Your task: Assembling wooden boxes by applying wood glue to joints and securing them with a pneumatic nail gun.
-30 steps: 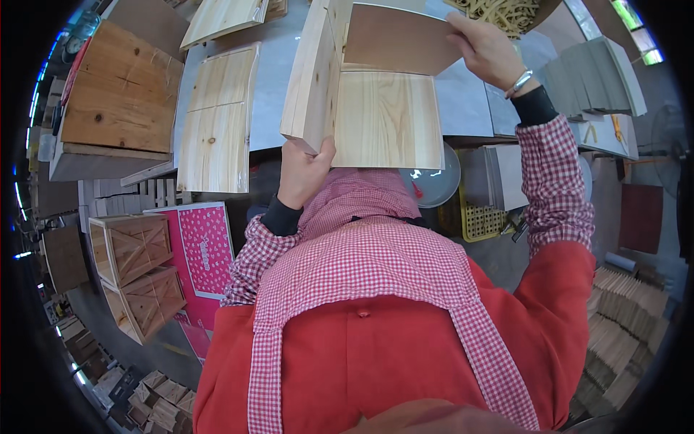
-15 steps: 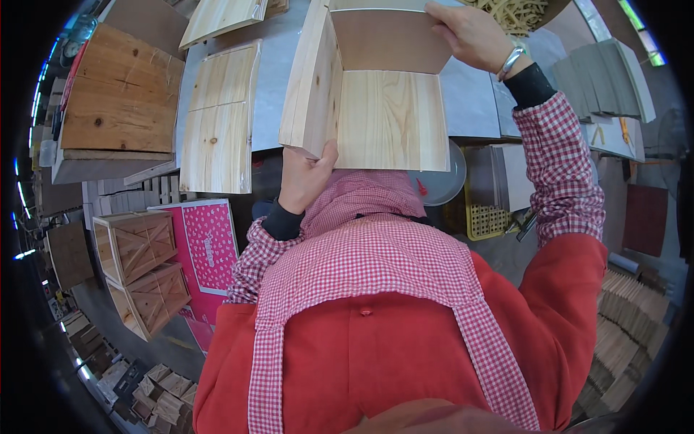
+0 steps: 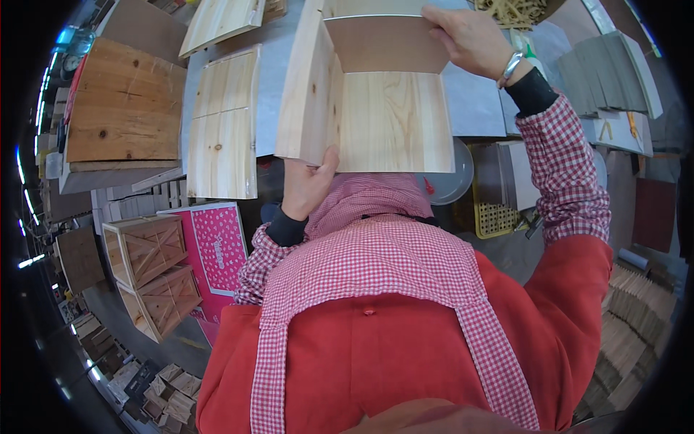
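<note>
1. We find a part-built pine box (image 3: 376, 94), three panels joined: a left side wall, a floor panel and a far end panel. It is held up over the grey worktable (image 3: 477, 108), in front of the person's chest.
2. The left hand (image 3: 307, 184) grips the near lower corner, thumb up against the floor panel's edge. The right hand (image 3: 470, 36) is closed over the top right corner of the far panel, fingers curled on its rim.
3. We judge the step in hand to be assembly or checking of the open box, with the right wall not yet fitted. The next move, in our judgement, calls for a steady two-handed hold and square alignment of the panels.
4. The box holds nothing.
5. Loose pine panels (image 3: 224, 119) lie on the table to the left.
6. Two slatted wooden crates (image 3: 148, 271) stand lower left beside a pink carton (image 3: 217, 249); their contents cannot be made out.
7. A yellow mesh basket (image 3: 495, 217) sits right of the box; its contents are hidden.
</note>
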### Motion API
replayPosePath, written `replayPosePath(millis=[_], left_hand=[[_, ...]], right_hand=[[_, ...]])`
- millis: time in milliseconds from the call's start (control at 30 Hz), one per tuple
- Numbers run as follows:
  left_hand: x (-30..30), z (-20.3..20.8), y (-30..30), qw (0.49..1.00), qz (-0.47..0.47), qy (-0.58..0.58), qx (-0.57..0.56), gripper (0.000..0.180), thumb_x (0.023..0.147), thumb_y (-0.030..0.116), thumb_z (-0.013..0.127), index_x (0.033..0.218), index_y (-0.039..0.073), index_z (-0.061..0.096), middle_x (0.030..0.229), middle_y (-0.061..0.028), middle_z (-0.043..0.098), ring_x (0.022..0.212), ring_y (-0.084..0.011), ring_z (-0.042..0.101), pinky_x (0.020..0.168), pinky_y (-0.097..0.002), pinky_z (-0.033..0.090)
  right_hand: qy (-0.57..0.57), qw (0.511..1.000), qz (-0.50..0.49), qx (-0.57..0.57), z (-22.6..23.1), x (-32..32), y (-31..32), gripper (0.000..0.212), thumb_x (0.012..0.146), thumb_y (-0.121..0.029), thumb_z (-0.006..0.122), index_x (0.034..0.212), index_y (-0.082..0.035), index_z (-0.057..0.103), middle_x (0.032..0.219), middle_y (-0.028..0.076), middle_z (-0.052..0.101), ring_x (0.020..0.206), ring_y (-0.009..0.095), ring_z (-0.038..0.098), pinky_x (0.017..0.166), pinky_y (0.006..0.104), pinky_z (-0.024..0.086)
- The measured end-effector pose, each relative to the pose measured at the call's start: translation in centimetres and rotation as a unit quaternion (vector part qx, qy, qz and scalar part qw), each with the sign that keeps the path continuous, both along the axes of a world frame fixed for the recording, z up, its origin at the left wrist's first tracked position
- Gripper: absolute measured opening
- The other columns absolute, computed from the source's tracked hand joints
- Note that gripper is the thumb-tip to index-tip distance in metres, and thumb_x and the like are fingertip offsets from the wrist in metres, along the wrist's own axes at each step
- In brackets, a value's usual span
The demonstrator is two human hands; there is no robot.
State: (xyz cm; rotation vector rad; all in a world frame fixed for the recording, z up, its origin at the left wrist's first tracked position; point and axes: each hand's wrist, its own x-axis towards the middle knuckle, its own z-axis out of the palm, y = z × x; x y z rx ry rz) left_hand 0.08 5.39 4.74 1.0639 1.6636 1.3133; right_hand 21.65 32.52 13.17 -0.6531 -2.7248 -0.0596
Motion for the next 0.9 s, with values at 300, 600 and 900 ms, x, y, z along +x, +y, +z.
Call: replayPosePath(millis=[300,600,900], left_hand=[[-0.5,-0.2,0.1,0.989,-0.014,0.140,0.036,0.026,0.089,0.008,0.061,0.112,-0.004,0.057,0.097,-0.0037,0.061,0.087,-0.0102,0.057,0.074,-0.0256,0.048],[-0.2,0.6,0.4,0.990,-0.007,0.124,0.060,0.027,0.082,0.008,0.062,0.104,-0.006,0.058,0.089,-0.0154,0.061,0.079,-0.0256,0.060,0.073,-0.0342,0.048],[-0.3,1.8,0.0,0.988,-0.027,0.155,-0.009,0.028,0.082,0.010,0.062,0.105,-0.006,0.057,0.089,-0.0177,0.061,0.078,-0.0285,0.060,0.071,-0.0356,0.049]], right_hand=[[-0.015,0.995,-0.086,0.053,0.6,-3.3,-0.1,0.030,0.084,-0.035,0.064,0.093,-0.007,0.057,0.081,0.013,0.064,0.075,0.032,0.063,0.064,0.0423,0.050],[0.018,0.995,-0.083,0.045,-0.2,-3.5,0.3,0.036,0.081,-0.042,0.066,0.081,-0.008,0.055,0.070,0.009,0.062,0.069,0.030,0.062,0.059,0.0413,0.047],[0.060,0.995,-0.055,0.048,-0.2,-3.7,0.0,0.033,0.081,-0.039,0.067,0.080,-0.009,0.054,0.068,0.008,0.060,0.066,0.027,0.061,0.057,0.0392,0.046]])
